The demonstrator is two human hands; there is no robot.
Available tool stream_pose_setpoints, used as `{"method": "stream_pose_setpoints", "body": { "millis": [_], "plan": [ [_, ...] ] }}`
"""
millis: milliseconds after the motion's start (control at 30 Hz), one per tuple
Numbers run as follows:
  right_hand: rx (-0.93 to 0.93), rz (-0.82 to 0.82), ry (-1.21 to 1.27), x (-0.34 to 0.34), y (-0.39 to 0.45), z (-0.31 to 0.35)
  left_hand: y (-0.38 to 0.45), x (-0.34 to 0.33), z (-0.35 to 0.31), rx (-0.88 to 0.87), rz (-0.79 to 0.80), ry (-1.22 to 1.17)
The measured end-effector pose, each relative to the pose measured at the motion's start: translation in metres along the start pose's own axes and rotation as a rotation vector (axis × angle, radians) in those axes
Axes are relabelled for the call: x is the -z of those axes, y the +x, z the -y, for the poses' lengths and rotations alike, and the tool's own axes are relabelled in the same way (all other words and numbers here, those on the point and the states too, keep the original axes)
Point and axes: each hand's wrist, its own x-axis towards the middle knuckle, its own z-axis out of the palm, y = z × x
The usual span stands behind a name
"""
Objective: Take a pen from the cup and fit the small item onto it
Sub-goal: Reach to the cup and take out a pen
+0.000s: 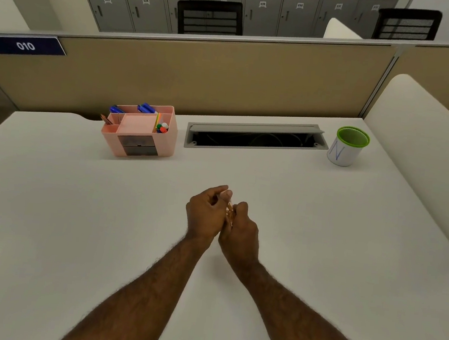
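My left hand [206,213] and my right hand [242,231] meet over the middle of the white desk [75,209], fingers curled toward each other. Between them a thin, pale orange pen-like object [229,209] shows only as a short sliver; most of it is hidden by my fingers. Whether a small item sits on it I cannot tell. The white cup [347,146] with a green rim and a blue letter N stands at the far right of the desk, well away from both hands. No pens show above its rim.
A pink desk organiser [141,136] with blue markers, pencils and small coloured bits stands at the back left. An open grey cable tray [254,138] lies at the back centre. A beige partition [213,77] closes the far edge, and a white divider [419,151] the right.
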Motion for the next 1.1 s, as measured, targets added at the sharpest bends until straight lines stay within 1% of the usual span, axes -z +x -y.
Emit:
{"method": "stream_pose_setpoints", "body": {
  "millis": [133,167,267,300,333,433,467,567,700,867,1000,1100],
  "plan": [
    [0.04,-0.009,-0.067,-0.001,0.003,-0.004,0.007,-0.003,0.001,0.199,-0.017,-0.201],
    [0.048,-0.011,-0.068,-0.002,0.004,-0.004,0.008,-0.003,0.002,0.202,-0.021,-0.206],
    [0.037,-0.006,-0.018,-0.004,0.006,-0.004,0.011,-0.002,0.002,0.094,-0.021,-0.119],
    [0.029,-0.002,-0.002,-0.004,0.007,-0.005,0.012,-0.001,0.002,0.084,-0.025,-0.124],
    [0.025,0.002,0.007,-0.005,0.008,-0.007,0.015,0.0,0.001,0.103,-0.027,-0.165],
    [0.013,-0.006,0.045,-0.005,0.01,-0.014,0.024,0.006,-0.001,0.249,-0.03,-0.39],
    [-0.004,-0.03,0.067,-0.004,0.013,-0.018,0.028,0.008,0.001,0.271,-0.025,-0.406],
    [-0.11,-0.147,0.128,0.006,0.029,-0.033,0.038,0.016,0.016,0.242,0.031,-0.296],
    [-0.238,-0.237,0.175,0.029,0.061,-0.053,0.04,0.027,0.042,0.213,0.064,-0.21],
    [-0.223,-0.365,0.119,0.061,0.106,-0.07,0.041,0.025,0.067,0.117,0.056,-0.089],
    [-0.213,-0.518,0.078,0.094,0.147,-0.077,0.044,0.024,0.077,0.035,0.018,0.044],
    [-0.208,-0.648,0.05,0.124,0.181,-0.081,0.05,0.023,0.081,-0.011,0.026,0.109]
  ]
}}
